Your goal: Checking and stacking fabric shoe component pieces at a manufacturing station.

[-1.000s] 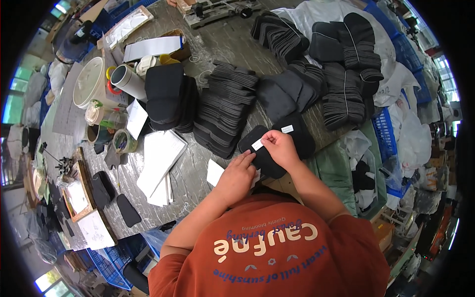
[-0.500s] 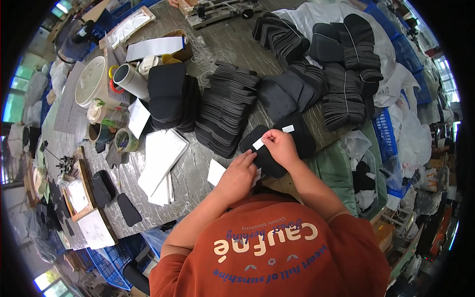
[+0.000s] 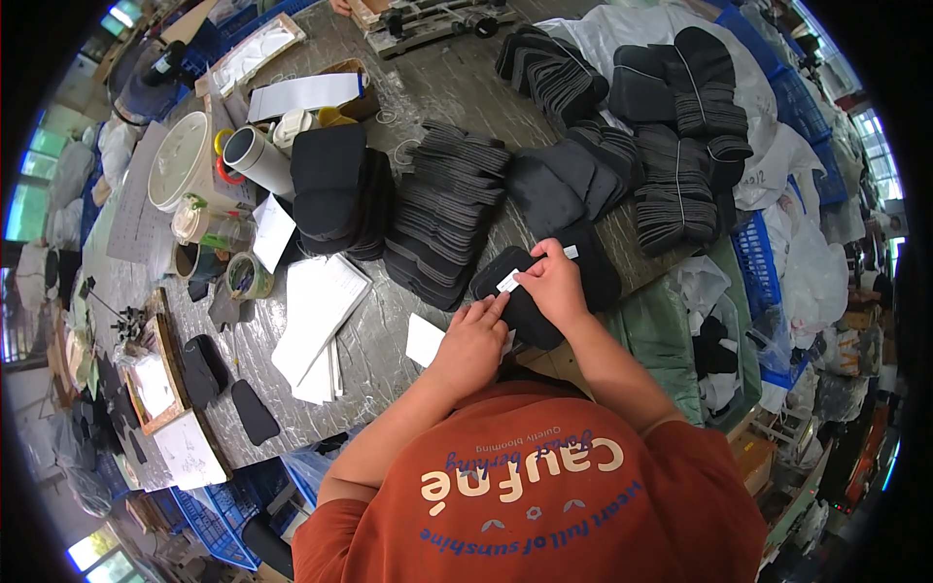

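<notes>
A small white label (image 3: pixel 507 282) lies on a rounded black padded piece (image 3: pixel 530 319) at the table's near edge. My right hand (image 3: pixel 559 291) has its fingers bent and pinched at the label's right end. From the lower left my left hand (image 3: pixel 470 342) reaches in with fingers stretched out, the fingertips resting on the black piece just below the label. Beyond, a second black piece (image 3: pixel 598 267) carries another white label (image 3: pixel 570 252), partly hidden by my right hand. White paper (image 3: pixel 424 339) shows beside my left hand.
Stacked black pieces (image 3: pixel 447 209) stand just beyond my hands, with tied bundles (image 3: pixel 673 189) at the far right. Left of them are white sheets (image 3: pixel 316 321), a white flask (image 3: pixel 258 158) and a white bucket (image 3: pixel 180 160). A green sack (image 3: pixel 656 335) hangs right of the table.
My left fingertips have slid slightly up and right, closer to the label. My right fingers have shifted upward, covering part of the second label.
</notes>
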Motion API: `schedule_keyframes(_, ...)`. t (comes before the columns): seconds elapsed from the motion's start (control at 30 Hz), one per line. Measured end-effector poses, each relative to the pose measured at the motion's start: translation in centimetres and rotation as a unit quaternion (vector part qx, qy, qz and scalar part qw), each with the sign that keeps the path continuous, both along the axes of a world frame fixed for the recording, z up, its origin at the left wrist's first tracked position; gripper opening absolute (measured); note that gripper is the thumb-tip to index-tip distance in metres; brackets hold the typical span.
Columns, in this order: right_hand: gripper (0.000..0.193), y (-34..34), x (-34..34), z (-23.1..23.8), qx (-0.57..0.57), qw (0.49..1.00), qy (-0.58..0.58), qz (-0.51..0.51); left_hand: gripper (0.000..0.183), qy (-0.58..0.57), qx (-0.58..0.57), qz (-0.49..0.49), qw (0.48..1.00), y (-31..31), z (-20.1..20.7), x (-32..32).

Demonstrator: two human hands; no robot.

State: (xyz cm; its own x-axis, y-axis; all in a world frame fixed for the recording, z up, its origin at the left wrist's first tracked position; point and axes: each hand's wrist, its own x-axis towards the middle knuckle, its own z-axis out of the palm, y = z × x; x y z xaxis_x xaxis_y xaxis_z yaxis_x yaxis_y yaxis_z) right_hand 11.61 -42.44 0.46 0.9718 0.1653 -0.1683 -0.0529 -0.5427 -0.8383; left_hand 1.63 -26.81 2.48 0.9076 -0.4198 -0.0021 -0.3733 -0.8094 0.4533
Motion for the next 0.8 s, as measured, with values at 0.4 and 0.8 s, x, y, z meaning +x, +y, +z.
schedule_keyframes(0.4,0.021,-0.3,0.7,-0.9,-0.06,0.977,-0.199,0.044,0.012,0.01,-0.08,0.014,0.997,0.8,0.2,-0.5)
schedule_keyframes(0.8,0.016,-3.8,1.4,3.6,-0.015,0.98,-0.116,0.161,0.021,0.088,-0.327,0.201,0.919,1.7,0.1,0.5)
